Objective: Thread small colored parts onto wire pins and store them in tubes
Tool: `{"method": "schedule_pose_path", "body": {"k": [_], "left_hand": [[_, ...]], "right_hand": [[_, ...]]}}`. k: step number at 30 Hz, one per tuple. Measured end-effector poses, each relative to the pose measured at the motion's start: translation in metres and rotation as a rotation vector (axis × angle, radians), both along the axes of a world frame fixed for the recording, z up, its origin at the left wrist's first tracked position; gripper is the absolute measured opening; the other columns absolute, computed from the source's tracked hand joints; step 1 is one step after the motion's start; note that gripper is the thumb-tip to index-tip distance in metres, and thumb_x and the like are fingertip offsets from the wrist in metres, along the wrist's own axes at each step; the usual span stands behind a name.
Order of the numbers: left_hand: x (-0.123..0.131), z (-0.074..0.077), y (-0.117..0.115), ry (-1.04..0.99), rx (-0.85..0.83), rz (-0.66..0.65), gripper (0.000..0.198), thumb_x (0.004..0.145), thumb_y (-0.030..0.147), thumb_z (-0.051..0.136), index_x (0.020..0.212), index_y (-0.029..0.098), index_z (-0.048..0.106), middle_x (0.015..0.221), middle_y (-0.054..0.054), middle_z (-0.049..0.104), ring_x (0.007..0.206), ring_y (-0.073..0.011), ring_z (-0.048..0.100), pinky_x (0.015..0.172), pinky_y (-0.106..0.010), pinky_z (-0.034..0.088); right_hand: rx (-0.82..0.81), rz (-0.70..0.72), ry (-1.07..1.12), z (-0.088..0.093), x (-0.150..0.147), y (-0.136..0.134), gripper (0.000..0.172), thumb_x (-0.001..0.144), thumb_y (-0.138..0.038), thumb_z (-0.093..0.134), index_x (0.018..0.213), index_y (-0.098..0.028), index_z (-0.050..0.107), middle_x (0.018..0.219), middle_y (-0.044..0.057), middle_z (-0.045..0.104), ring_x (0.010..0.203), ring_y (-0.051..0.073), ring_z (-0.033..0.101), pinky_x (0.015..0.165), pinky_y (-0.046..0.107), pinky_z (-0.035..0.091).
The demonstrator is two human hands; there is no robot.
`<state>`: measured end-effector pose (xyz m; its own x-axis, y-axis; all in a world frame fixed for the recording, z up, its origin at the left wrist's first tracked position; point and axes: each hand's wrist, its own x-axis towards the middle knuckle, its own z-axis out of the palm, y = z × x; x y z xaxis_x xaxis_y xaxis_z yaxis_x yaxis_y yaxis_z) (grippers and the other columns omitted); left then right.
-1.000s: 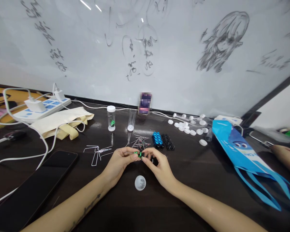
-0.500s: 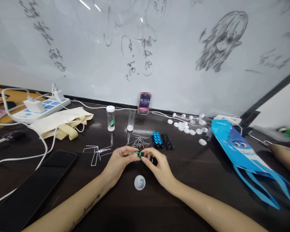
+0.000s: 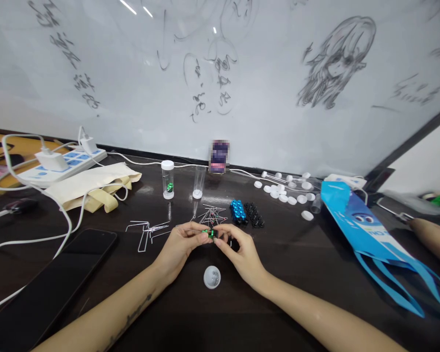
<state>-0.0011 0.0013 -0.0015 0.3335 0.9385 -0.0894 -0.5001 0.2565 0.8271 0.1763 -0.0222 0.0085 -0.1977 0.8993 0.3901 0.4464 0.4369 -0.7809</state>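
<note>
My left hand (image 3: pixel 181 247) pinches a small green-and-black part (image 3: pixel 211 233) from the left. At its other end, the fingertips of my right hand (image 3: pixel 242 252) close on the black portion. The fingers hide much of the part, and its exact kind cannot be made out. Below the hands sits a white cap (image 3: pixel 212 277) with small shiny bits inside. Just beyond them lie thin metal pins (image 3: pixel 212 215), a cluster of blue metallic parts (image 3: pixel 238 211) and a group of black parts (image 3: pixel 254 215). Bent metal rods (image 3: pixel 146 230) rest to the left.
A capped clear tube (image 3: pixel 168 181) holding green parts stands beside an uncapped tube (image 3: pixel 198 183). White caps (image 3: pixel 278 190) lie back right, near a blue bag (image 3: pixel 355 215). On the left are a black phone (image 3: pixel 55 288), cables and a power strip (image 3: pixel 71 164). Another person's hand (image 3: pixel 430 237) is far right.
Both hands stay in place around the small part, with only a slight shift of the part between the fingertips. Everything else on the table looks the same.
</note>
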Motion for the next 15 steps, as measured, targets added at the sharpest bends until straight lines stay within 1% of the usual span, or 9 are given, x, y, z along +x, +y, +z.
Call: {"method": "schedule_pose_path", "body": {"k": [4,9,13,15], "left_hand": [[-0.0001,-0.0004,0.0000,0.009,-0.007,0.004,0.021,0.062,0.019,0.084,0.079,0.014,0.074,0.074,-0.004,0.075,0.070,-0.0132,0.067,0.075,-0.024,0.051],[0.0001,-0.0007,0.0004,0.009,-0.002,0.009,0.021,0.061,0.020,0.084,0.079,0.015,0.074,0.075,-0.005,0.075,0.070,-0.0134,0.067,0.076,-0.025,0.050],[0.0000,-0.0004,0.0002,0.011,-0.010,0.003,0.020,0.062,0.019,0.084,0.079,0.014,0.074,0.074,-0.004,0.075,0.070,-0.0131,0.067,0.076,-0.025,0.050],[-0.0001,0.0000,-0.0004,0.009,-0.009,0.000,0.019,0.063,0.018,0.083,0.079,0.014,0.074,0.075,-0.005,0.075,0.070,-0.0131,0.067,0.076,-0.025,0.050]], "right_hand": [[0.008,0.007,-0.005,0.0008,-0.0001,-0.0001,0.014,0.089,-0.025,0.061,0.101,-0.022,0.067,0.088,0.003,0.067,0.075,0.017,0.058,0.075,0.031,0.047],[0.016,0.008,-0.009,0.0006,0.0001,0.0002,0.019,0.089,-0.027,0.061,0.106,-0.023,0.066,0.090,0.003,0.067,0.074,0.018,0.058,0.075,0.033,0.047],[0.002,0.018,-0.019,0.0003,0.0004,0.0005,0.016,0.090,-0.026,0.060,0.103,-0.023,0.068,0.087,0.003,0.067,0.076,0.018,0.059,0.075,0.032,0.047],[-0.001,0.017,-0.012,0.0001,0.0006,0.0006,0.017,0.090,-0.025,0.060,0.105,-0.023,0.067,0.087,0.003,0.066,0.076,0.018,0.059,0.076,0.032,0.046]]}}
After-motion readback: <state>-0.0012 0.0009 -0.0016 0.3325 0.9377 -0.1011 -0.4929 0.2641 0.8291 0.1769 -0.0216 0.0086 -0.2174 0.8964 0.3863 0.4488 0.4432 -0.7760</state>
